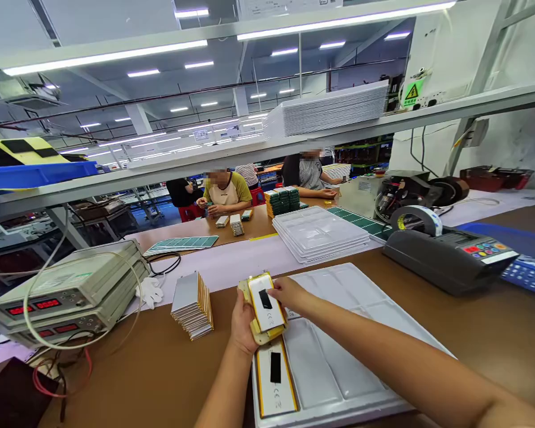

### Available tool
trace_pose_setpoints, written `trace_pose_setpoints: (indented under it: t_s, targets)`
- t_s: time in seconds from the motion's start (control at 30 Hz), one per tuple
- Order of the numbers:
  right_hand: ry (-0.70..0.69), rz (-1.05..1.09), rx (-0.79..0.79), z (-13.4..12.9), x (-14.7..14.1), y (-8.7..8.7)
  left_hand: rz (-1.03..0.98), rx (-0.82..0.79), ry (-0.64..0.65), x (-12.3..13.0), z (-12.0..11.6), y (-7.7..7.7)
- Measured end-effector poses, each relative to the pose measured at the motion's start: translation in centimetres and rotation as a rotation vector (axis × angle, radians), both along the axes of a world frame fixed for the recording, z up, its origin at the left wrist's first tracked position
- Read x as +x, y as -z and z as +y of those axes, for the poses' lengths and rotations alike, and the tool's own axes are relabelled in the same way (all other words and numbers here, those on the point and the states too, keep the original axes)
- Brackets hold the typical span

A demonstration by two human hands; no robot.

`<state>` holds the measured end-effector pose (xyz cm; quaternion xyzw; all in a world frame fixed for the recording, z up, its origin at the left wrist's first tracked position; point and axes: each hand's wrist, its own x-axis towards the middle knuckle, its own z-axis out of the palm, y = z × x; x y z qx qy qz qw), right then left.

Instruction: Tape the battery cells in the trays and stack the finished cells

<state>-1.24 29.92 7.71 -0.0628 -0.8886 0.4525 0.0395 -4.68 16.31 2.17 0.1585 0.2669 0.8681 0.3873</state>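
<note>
My left hand is wrapped round a pale yellow plate-like fixture, with a flat white battery pack with yellow edges lying on it. A black tape patch sits across the middle of this pack. The fingers of my right hand are pinched together at the patch's upper right edge. Below my hands, another white battery pack with a black patch lies in the left compartment of the white plastic tray. To the left stands a stack of silver battery packs with yellow edges.
A tape dispenser stands at the right, beside a blue basket. Stacked white trays lie beyond my hands. Two meters with red displays and loose cables are at the left. Co-workers sit across the bench. A shelf spans overhead.
</note>
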Motion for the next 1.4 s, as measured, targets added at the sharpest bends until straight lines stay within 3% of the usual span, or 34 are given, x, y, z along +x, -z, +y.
trace_pose_setpoints:
  t_s: [0.1, 0.23, 0.33, 0.53, 0.8, 0.9, 1.0, 1.1, 1.27, 1.4]
  targets:
    - [0.042, 0.018, 0.216, 0.9, -0.7, 0.2, -0.014, 0.035, -0.043, -0.3, -0.1, 0.4]
    - [0.100, -0.059, 0.613, 5.1, -0.5, 0.1, -0.055, 0.086, -0.102, -0.3, 0.0, 0.4]
    - [0.106, -0.140, 0.711, 7.0, -0.3, 0.7, -0.094, 0.086, -0.186, -0.3, 0.1, 0.2]
    - [0.086, -0.175, 0.668, 6.4, -0.8, 2.4, -0.083, 0.092, -0.246, -0.2, 0.1, 0.3]
    - [0.081, -0.247, 0.267, 4.5, -1.7, 2.9, -0.084, 0.123, -0.239, 0.2, 0.1, 0.2]
    - [0.098, -0.207, 0.172, 3.8, -1.8, 1.6, -0.073, 0.142, -0.224, 0.2, 0.0, 0.4]
    - [0.101, -0.100, 0.106, 3.5, -1.8, -0.8, -0.075, 0.168, -0.188, 0.2, 0.0, 0.5]
    - [0.022, -0.048, 0.054, 2.0, -1.7, -2.3, -0.093, 0.176, -0.181, 0.2, 0.0, 0.5]
    - [-0.121, -0.065, 0.189, -2.2, -0.7, -1.6, -0.075, 0.192, -0.164, 0.1, -0.2, 0.7]
    - [0.021, 0.104, 0.562, -2.0, 2.0, -1.5, -0.059, 0.209, -0.146, 0.1, -0.3, 0.9]
